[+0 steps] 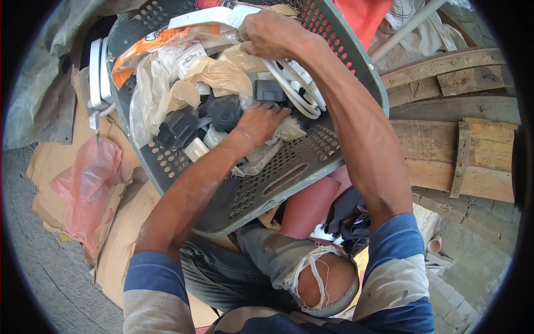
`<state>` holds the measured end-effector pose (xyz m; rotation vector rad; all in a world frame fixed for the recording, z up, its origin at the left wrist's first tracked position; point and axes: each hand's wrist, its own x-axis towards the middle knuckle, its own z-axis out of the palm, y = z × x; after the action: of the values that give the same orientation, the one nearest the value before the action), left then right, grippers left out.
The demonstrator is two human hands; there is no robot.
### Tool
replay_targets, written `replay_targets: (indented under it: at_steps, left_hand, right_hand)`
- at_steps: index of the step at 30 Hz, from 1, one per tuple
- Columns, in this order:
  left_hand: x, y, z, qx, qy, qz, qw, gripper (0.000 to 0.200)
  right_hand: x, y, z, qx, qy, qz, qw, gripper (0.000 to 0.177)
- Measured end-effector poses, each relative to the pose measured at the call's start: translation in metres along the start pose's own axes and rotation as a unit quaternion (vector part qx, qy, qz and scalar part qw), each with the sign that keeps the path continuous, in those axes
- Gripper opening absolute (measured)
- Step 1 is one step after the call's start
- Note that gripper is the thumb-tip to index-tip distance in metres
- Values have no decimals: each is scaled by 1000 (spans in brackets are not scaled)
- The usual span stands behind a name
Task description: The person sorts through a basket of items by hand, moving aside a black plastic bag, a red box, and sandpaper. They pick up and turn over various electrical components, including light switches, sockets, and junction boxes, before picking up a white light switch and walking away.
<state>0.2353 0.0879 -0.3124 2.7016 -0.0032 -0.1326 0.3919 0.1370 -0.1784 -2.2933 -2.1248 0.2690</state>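
Note:
A dark grey perforated plastic basket (pixel 225 220) holds a jumble of electrical parts and plastic bags. Inside it, my left hand (pixel 261 123) lies palm down with fingers spread, touching the pile beside a round black part (pixel 223 113) and a cream socket plate (pixel 289 131). My right hand (pixel 278 36) is closed at the far side, by the end of a clear plastic bag with orange print (pixel 153 42); what its fingers grip is hidden. Below that hand are a beige plate (pixel 245 58) and a looped white cable (pixel 297 100). A long white casing (pixel 206 18) lies behind.
Left of the basket, a white strip-shaped device (pixel 99 72) hangs by the rim, and a pink plastic bag (pixel 92 183) lies over cardboard (pixel 125 234). Curved wooden planks (pixel 428 139) are on the right. My knee (pixel 325 281) shows through torn jeans below the basket.

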Motion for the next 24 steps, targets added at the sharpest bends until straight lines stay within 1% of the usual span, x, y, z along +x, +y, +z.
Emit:
replay_targets:
  at_steps: [1,3,4,6,7,9,13,16,18,19,21,22,23,24]
  left_hand:
    - [-6,-15,-9,-34,19,31,999,60]
    - [-14,-30,-39,-56,-66,-13,996,59]
    - [-15,-41,-32,-53,-72,-10,996,59]
    - [-18,-53,-23,1,-18,65,998,58]
    - [-18,-52,-23,3,-19,63,998,58]
    - [-17,-46,-29,-19,-23,9,1000,55]
    - [-20,-37,-44,-49,-41,16,998,52]
    - [-21,-36,-38,-78,-26,11,997,49]
    - [-19,-37,-32,-75,-12,-58,995,45]
    - [-15,-42,-33,-74,-10,-58,996,45]
    - [-6,-58,-32,-45,42,-75,995,38]
    - [-1,-60,-43,-40,70,-82,993,35]
    - [5,-65,-55,-34,99,-87,991,32]
    - [10,-72,-59,4,94,-73,993,27]
  right_hand:
    - [-1,-1,-2,2,1,6,1000,26]
    - [-1,-5,-5,8,-17,20,1000,25]
    - [1,-5,-4,2,-12,11,1000,26]
    - [0,-5,-4,11,-19,18,1000,26]
    - [1,-6,-6,12,-29,18,999,27]
    - [-1,-8,-9,10,-29,18,999,27]
    - [-1,-9,-9,6,-17,14,1000,27]
    - [-3,-10,-10,15,-20,25,999,27]
    - [-4,-11,-11,15,-14,22,1000,26]
    - [-4,-10,-11,13,-8,19,1000,26]
    - [-2,-10,-15,9,-29,23,999,25]
    - [0,-9,-14,4,-47,24,999,26]
    - [2,-6,-14,5,-49,26,998,26]
    - [5,-1,-11,-15,-25,-2,1000,23]
